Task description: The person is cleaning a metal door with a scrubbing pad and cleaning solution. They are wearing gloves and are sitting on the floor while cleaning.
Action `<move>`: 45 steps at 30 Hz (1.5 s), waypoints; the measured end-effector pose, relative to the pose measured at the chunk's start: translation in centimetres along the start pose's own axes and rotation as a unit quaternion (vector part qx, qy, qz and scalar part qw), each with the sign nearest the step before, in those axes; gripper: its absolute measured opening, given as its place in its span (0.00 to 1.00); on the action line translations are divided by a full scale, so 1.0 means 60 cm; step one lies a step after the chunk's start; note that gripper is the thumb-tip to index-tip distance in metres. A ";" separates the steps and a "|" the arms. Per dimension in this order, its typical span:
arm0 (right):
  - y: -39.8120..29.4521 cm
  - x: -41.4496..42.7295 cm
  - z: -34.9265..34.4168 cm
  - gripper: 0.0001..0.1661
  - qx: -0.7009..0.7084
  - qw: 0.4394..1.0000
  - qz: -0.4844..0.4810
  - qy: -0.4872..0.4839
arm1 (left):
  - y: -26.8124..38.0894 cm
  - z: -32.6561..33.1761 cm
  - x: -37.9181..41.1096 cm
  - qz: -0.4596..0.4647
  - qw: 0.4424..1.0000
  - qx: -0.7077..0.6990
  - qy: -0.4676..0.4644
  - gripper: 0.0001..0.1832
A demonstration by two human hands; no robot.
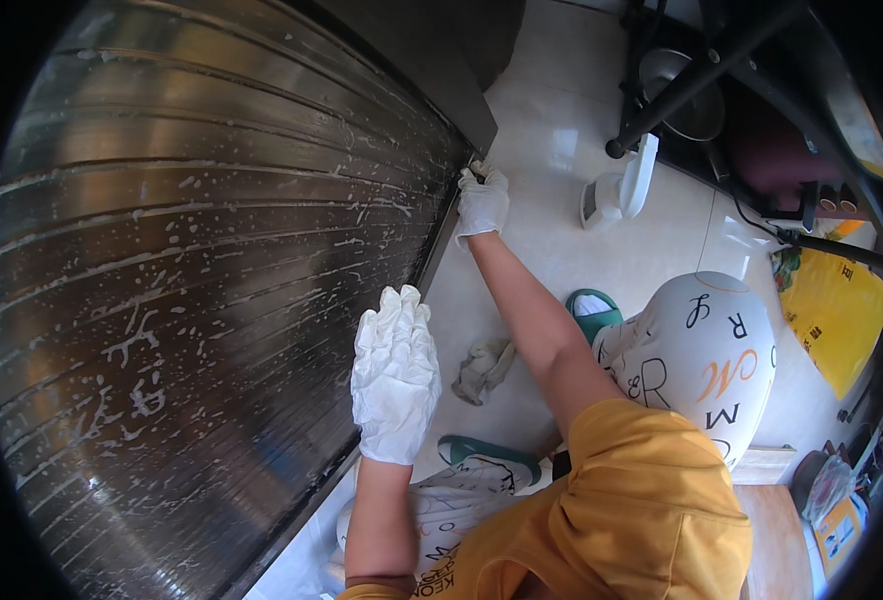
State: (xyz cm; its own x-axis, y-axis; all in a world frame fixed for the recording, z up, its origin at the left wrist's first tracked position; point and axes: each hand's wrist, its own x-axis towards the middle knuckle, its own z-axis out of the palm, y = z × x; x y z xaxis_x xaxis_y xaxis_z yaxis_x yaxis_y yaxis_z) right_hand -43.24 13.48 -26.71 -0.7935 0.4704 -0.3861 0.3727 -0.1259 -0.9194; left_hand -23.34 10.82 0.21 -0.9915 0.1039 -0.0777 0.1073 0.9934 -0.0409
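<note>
A dark, glossy ridged panel (208,247) fills the left side, spotted and streaked with whitish foam. My left hand (396,382), in a white disposable glove, is held flat with its back to me and fingers extended. It overlaps the panel's lower edge in view; whether it touches is unclear. Farther off, my right hand (482,199), gloved the same way, has its fingers curled at the panel's far bottom corner. Something dark shows between those fingers, too small to make out. A crumpled grey cloth (482,371) lies on the floor between my arms.
On the pale tiled floor (554,97) stands a white handled tool (621,187). Black metal legs (704,67) and a metal pan (681,94) are at the upper right. A yellow plastic bag (835,315) lies behind my knee. My feet wear green slippers (599,322).
</note>
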 end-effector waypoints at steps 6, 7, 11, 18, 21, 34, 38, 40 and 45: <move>-0.015 0.045 0.012 0.10 0.271 0.954 0.122 -0.029 | 0.001 0.005 -0.014 -0.009 1.000 0.003 -0.020 0.22; -0.008 0.043 0.014 0.10 0.284 0.952 0.114 -0.017 | 0.001 0.006 -0.013 -0.010 1.000 0.005 -0.019 0.23; 0.016 0.049 0.007 0.14 0.310 0.942 0.115 -0.063 | -0.003 0.004 -0.015 -0.020 1.000 -0.004 -0.014 0.24; 0.011 0.035 -0.002 0.14 0.301 0.940 0.138 -0.080 | -0.001 -0.002 -0.019 -0.028 1.000 0.004 -0.007 0.23; 0.003 0.056 0.009 0.11 0.304 0.943 0.122 -0.061 | -0.002 0.000 -0.007 -0.042 0.999 -0.001 0.003 0.22; 0.008 0.044 0.017 0.17 0.106 0.988 0.094 -0.054 | -0.003 -0.005 0.021 -0.001 0.999 0.040 0.011 0.23; 0.029 -0.024 0.012 0.25 -0.188 0.942 -0.273 0.055 | -0.008 -0.005 0.029 0.000 0.999 0.037 0.014 0.21; 0.010 -0.016 0.002 0.29 -0.215 0.966 -0.137 -0.033 | -0.009 -0.004 0.030 -0.005 0.999 0.041 0.018 0.20; 0.014 -0.001 -0.012 0.32 -0.218 0.968 -0.109 -0.054 | -0.021 -0.005 0.050 -0.009 0.997 0.063 0.042 0.21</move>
State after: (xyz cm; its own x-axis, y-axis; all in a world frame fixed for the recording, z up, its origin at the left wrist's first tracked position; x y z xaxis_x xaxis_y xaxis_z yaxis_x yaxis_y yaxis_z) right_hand -42.52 13.98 -27.37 -0.9133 0.3469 -0.2134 0.3394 0.3584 -0.8697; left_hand -26.50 9.91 0.32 -0.9954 0.0960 0.0082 0.0933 0.9815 -0.1670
